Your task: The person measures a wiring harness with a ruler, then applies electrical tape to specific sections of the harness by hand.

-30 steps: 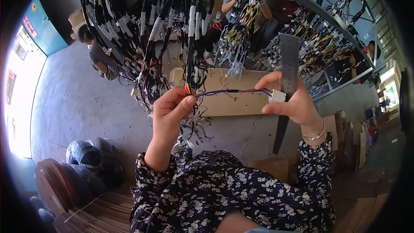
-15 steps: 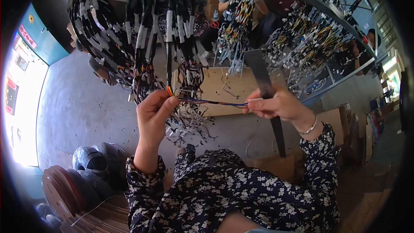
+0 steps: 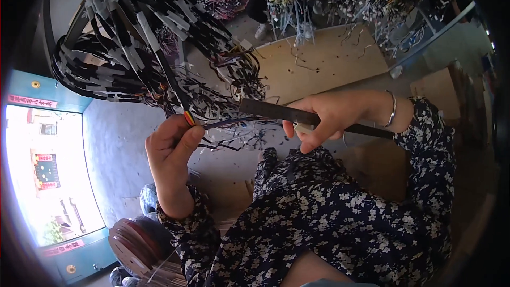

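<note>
My left hand pinches red, yellow and dark wires where they come out of a black taped branch of a hanging wire harness. From there a thin run of bluish and dark wires stretches across to my right hand. That hand is closed, palm down, round a long dark flat bar, which lies nearly level across its fingers. Between thumb and fingers it also grips a pale connector, partly hidden. The bar's kind cannot be made out.
More harnesses hang at the back. A tan board lies on the floor beyond my hands, with wire scraps. Brown reels stand at lower left near a bright doorway. Cardboard is at the right.
The dark bar has swung from upright to nearly level as my right hand turned palm down. My left hand keeps its pinch. The view has turned, and the hanging harness now slants more.
</note>
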The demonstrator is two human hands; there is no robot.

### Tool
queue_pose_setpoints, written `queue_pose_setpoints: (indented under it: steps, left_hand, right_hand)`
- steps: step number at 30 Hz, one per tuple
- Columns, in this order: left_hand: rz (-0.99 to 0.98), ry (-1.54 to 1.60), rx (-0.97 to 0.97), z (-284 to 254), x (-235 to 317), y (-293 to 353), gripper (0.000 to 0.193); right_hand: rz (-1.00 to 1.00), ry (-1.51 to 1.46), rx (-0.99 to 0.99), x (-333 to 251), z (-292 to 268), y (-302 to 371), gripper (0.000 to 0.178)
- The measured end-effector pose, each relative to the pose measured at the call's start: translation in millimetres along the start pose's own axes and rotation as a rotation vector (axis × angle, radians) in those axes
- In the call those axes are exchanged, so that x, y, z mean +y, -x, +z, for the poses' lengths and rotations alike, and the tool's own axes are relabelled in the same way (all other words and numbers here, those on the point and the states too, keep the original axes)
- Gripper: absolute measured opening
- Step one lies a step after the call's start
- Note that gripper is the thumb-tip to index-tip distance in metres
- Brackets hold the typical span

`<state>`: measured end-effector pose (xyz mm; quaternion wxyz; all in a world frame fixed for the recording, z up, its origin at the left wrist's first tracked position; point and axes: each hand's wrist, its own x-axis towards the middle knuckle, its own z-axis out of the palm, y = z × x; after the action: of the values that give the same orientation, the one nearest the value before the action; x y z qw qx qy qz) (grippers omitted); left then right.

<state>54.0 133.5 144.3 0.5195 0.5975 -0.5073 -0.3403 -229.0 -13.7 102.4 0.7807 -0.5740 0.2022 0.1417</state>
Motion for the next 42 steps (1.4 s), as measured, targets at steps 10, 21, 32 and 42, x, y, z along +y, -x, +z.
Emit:
queue_pose_setpoints:
  steps: [10,21,32,42]
  left_hand:
    - [0.026,-0.091,-0.014,6.1,12.7,5.7,0.014]
    - [-0.106,-0.130,-0.129,5.0,21.6,1.8,0.013]
    - [-0.129,0.059,-0.179,15.1,12.7,5.2,0.011]
    - [-0.094,0.057,0.040,9.3,1.0,9.1,0.011]
  right_hand:
    - [0.134,-0.159,-0.161,3.6,2.0,-18.0,0.026]
    - [0.105,-0.235,-0.381,4.0,25.5,-23.0,0.031]
    - [0.105,-0.328,-0.518,-1.8,28.0,-19.0,0.040]
    - [-0.160,-0.050,-0.124,42.6,31.8,4.8,0.029]
